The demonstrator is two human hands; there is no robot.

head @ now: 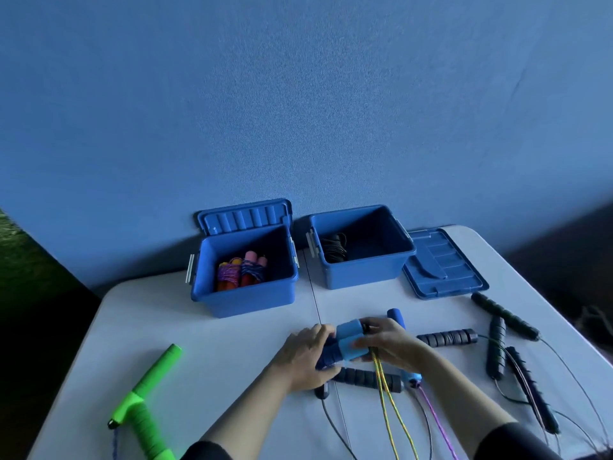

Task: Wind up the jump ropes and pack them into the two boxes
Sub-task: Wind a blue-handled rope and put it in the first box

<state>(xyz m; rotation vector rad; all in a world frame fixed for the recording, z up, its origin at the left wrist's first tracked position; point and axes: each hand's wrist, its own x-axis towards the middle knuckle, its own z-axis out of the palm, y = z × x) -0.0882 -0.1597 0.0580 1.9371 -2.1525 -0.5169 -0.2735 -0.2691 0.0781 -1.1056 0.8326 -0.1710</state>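
Both my hands hold a pair of blue jump rope handles (345, 343) side by side over the middle of the table. My left hand (306, 355) grips their darker lower ends; my right hand (388, 340) curls round their light blue upper parts. A yellow rope (391, 413) runs from the handles toward me. The left blue box (245, 303) holds wound ropes with pink and orange handles (242, 272). The right blue box (361, 270) holds a coiled black rope (335, 249).
Green handles (146, 403) lie at the table's left front. Several black foam handles (447, 336) with thin cords lie to the right, one more (361, 378) under my hands. Another blue handle (398, 318) with a purple rope (438, 423) lies behind. A loose lid (444, 267) rests at right.
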